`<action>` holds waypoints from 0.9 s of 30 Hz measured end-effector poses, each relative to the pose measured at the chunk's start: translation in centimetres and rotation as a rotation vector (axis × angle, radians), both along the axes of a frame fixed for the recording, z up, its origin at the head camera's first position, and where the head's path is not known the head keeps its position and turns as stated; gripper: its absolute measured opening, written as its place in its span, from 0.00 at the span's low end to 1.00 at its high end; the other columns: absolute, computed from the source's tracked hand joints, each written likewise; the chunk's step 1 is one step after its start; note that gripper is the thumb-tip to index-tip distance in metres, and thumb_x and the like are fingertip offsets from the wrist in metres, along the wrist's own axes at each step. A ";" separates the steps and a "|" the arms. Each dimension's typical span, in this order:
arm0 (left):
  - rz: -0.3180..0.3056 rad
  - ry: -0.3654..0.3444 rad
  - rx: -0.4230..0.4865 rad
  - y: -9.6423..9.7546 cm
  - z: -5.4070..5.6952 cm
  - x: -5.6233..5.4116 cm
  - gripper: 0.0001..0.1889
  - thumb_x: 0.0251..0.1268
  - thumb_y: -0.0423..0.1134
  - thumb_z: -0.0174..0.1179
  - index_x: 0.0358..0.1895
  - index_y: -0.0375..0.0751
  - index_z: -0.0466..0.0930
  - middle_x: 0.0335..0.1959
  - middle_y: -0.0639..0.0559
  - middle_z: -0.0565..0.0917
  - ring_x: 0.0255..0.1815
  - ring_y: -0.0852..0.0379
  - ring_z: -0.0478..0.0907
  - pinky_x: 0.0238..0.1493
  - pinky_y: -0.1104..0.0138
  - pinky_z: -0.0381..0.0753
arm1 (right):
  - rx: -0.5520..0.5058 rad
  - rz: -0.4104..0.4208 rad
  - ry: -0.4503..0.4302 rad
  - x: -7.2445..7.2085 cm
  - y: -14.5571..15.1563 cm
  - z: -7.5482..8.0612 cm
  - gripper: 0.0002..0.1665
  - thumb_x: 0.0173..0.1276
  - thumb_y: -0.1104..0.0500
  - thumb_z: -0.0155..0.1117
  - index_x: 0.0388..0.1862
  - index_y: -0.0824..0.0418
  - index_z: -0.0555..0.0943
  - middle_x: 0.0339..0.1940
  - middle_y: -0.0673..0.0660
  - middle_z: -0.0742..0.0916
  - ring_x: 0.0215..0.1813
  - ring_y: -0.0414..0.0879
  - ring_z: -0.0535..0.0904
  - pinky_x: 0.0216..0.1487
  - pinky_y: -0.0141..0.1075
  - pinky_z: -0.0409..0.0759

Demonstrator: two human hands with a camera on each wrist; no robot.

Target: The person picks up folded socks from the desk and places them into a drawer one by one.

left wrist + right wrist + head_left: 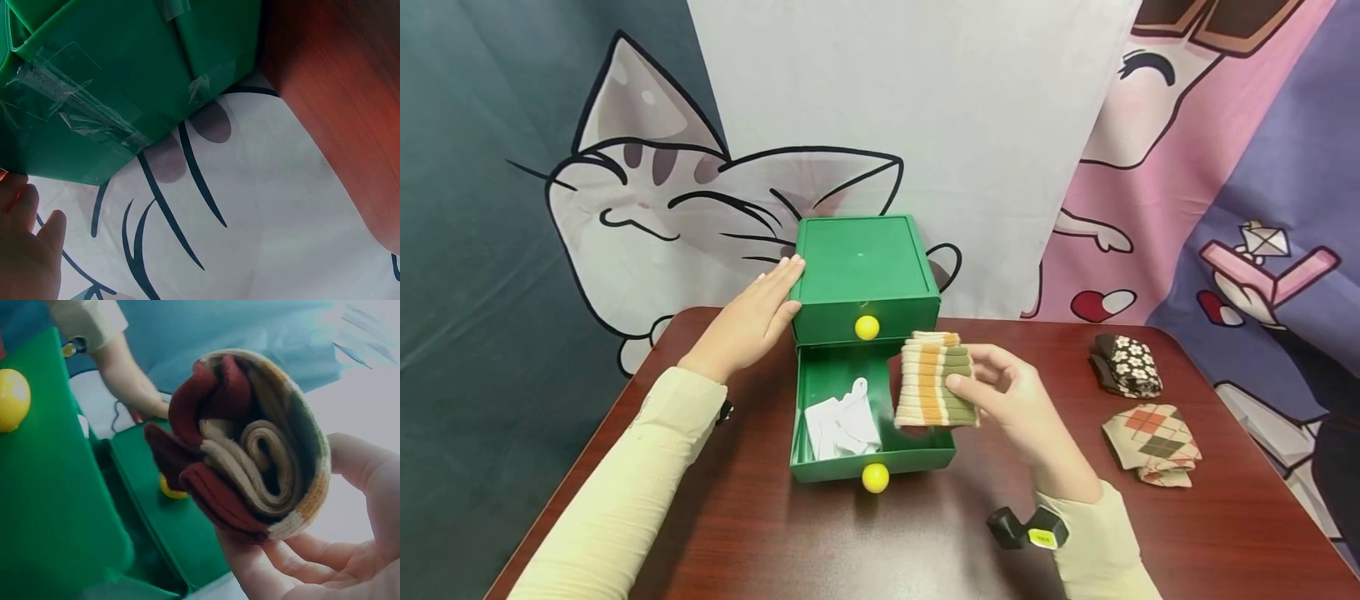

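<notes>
My right hand (1017, 402) pinches a rolled pair of striped socks (928, 383) between thumb and fingers, above the right part of the pulled-out lower drawer (835, 472). The right wrist view looks at the end of that sock roll (275, 481), where beige and dark red layers show. White folded socks (842, 427) lie in the drawer's left part. With fingers extended, my left hand (751, 321) rests against the upper left side of the green drawer box (861, 258). In the left wrist view the left fingers (53, 234) touch the box's edge.
Argyle folded socks (1156, 444) and dark flowered socks (1131, 365) lie at the right of the brown table (760, 533). Yellow round knobs (867, 327) stick out from both drawer fronts. A cartoon-printed cloth (925, 100) hangs behind the table.
</notes>
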State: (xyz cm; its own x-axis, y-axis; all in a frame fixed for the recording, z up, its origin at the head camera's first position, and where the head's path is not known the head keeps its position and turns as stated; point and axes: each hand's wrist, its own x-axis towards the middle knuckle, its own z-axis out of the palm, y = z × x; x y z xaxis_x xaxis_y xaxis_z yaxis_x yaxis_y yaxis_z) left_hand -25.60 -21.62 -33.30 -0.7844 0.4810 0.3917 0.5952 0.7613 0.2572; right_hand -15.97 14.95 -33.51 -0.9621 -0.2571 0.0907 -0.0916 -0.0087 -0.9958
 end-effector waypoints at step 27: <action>0.010 -0.008 -0.009 0.0 -0.1 0.0 0.31 0.85 0.49 0.41 0.81 0.36 0.52 0.82 0.44 0.55 0.82 0.44 0.50 0.82 0.53 0.46 | 0.816 -0.104 0.133 -0.6 -7.3 0.4 0.28 0.62 0.53 0.76 0.55 0.67 0.79 0.34 0.57 0.86 0.30 0.45 0.80 0.28 0.33 0.82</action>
